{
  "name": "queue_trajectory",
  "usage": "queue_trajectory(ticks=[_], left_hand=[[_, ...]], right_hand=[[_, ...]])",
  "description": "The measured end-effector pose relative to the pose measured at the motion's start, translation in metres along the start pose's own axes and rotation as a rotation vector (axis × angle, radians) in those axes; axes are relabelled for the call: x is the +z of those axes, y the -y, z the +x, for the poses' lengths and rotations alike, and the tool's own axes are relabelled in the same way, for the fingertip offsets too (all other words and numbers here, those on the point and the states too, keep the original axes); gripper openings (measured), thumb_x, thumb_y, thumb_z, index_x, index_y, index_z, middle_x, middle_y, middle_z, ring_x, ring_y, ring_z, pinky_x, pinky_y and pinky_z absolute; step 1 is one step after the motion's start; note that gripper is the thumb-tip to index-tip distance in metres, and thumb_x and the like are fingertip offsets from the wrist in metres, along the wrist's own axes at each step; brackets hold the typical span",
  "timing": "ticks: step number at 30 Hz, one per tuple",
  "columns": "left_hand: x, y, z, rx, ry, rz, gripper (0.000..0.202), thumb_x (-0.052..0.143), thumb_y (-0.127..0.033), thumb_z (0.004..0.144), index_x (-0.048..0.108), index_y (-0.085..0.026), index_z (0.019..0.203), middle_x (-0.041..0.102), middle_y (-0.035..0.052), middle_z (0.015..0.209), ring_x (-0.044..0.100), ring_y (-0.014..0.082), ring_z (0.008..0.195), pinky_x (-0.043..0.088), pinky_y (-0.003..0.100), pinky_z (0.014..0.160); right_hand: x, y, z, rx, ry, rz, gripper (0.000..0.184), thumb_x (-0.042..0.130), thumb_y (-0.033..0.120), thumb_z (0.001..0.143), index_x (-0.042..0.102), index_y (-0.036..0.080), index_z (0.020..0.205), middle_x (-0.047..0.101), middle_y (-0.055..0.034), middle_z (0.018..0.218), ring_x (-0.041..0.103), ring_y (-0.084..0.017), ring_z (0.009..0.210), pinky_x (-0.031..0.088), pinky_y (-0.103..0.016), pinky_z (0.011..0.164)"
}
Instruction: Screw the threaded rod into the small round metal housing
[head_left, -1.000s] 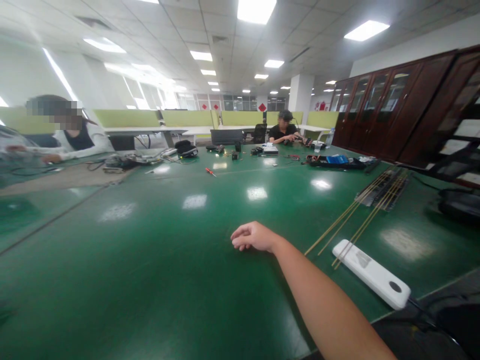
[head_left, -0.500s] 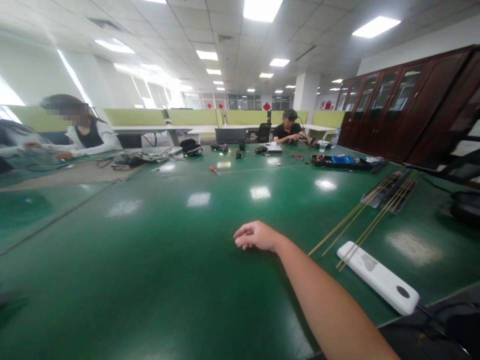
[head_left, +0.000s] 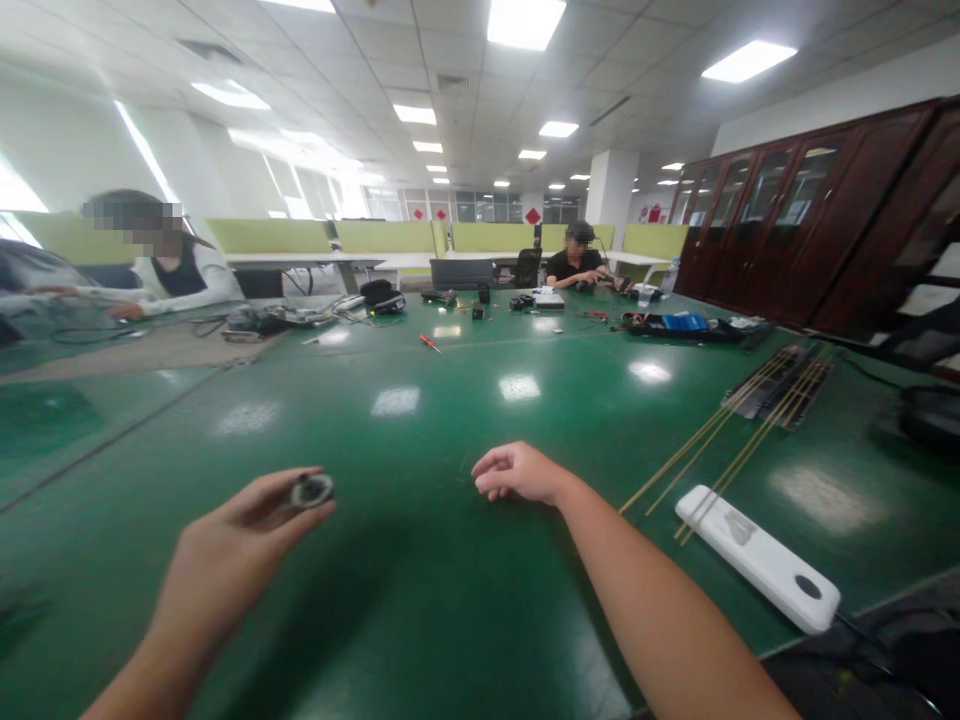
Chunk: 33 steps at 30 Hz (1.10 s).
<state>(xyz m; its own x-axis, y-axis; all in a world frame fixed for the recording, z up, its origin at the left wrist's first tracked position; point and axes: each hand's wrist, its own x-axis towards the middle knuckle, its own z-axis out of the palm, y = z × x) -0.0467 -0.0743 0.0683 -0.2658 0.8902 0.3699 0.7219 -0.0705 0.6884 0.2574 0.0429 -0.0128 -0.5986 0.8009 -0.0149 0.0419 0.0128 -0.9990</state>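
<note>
My left hand (head_left: 232,545) is raised over the left part of the green table (head_left: 420,600). Between its thumb and fingers it grips a small round dark piece with a pale rim (head_left: 312,490), too blurred to name. My right hand (head_left: 521,472) rests low at the middle of the table, its fingers curled together toward the thumb. Faint thin lines show on the surface just beyond those fingertips. Whatever the right fingers may hold is too small or hidden to make out.
A white power strip (head_left: 757,555) and several thin wooden sticks (head_left: 697,440) lie at the right. Farther off are a red screwdriver (head_left: 430,343) and a black tray with blue packets (head_left: 682,322). One person (head_left: 180,270) sits at the left, another (head_left: 574,265) across.
My left hand has come into view from the lower left, holding the round piece. The right hand has stayed almost where it was.
</note>
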Motion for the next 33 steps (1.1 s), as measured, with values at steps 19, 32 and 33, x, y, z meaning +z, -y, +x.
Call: queue_trajectory(ticks=[19,32,33], left_hand=[[0.147,-0.009,0.044,0.343,0.459,-0.269,0.034,0.071,-0.039,0.075,0.071,-0.020,0.104,0.071,0.0073,0.102,0.067,0.0236,0.092,0.056,0.036,0.085],[0.152,-0.003,0.043,0.327,0.463,-0.288,0.028,0.073,-0.031,0.076,0.071,-0.023,0.102,0.072,0.0022,0.097,0.066,0.0196,0.086,0.053,0.030,0.079],[0.152,-0.003,0.043,0.331,0.468,-0.288,0.027,0.073,-0.030,0.076,0.071,-0.023,0.102,0.072,0.0018,0.097,0.066,0.0192,0.086,0.052,0.030,0.079]], right_hand=[[0.005,-0.004,0.003,-0.304,-0.369,-0.649,0.049,0.070,0.016,0.070,0.059,0.024,0.117,0.067,-0.0038,0.103,0.062,-0.018,0.086,0.049,-0.032,0.080],[0.011,-0.003,0.002,-0.357,-0.449,-0.759,0.026,0.068,0.016,0.072,0.067,0.021,0.098,0.069,-0.0029,0.092,0.063,-0.018,0.084,0.050,-0.029,0.076],[0.011,-0.003,0.002,-0.361,-0.446,-0.758,0.026,0.068,0.016,0.072,0.067,0.021,0.097,0.069,-0.0028,0.092,0.063,-0.018,0.084,0.050,-0.029,0.076]])
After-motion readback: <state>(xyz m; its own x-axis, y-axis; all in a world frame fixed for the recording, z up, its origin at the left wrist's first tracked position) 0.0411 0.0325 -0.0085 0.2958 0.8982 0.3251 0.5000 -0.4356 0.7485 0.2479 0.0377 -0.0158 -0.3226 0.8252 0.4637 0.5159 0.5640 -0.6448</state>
